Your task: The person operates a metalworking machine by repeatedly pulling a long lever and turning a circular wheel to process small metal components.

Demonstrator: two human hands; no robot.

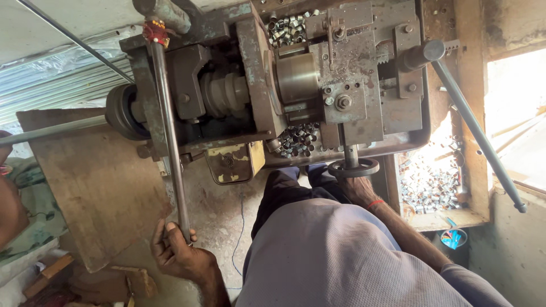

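1. Long steel lever rod [168, 136] runs from the red-wrapped pivot at the machine's top left down to the left hand [177, 254]. Fingers are curled tight round its lower end, thumb on top.
2. Small black handwheel [353, 167] sits at the machine's front edge, just above the knees. Right hand [358, 189] is under/behind it, touching the rim; can't tell how far the fingers close, mostly hidden. Red thread band on that wrist.
3. Doing it well, as I judge: keep the grip low on the rod for leverage, pull smooth w/o jerks, feed the wheel slowly, keep sleeve and fingers off the spindle.
4. Small old lathe-type machine [267, 85]: cast iron body, grey-green paint worn, oily, rust spots. Round polished chuck [297, 77] in the middle, dull shine.
5. Short metal bushes [298, 139], tubular, bright-cut, heaped in the tray below the chuck; more in a wooden box [435, 185] at right.
6. Second long bar [475, 128] slants at right. Rough wood board [96, 182] at left, dusty concrete floor below.
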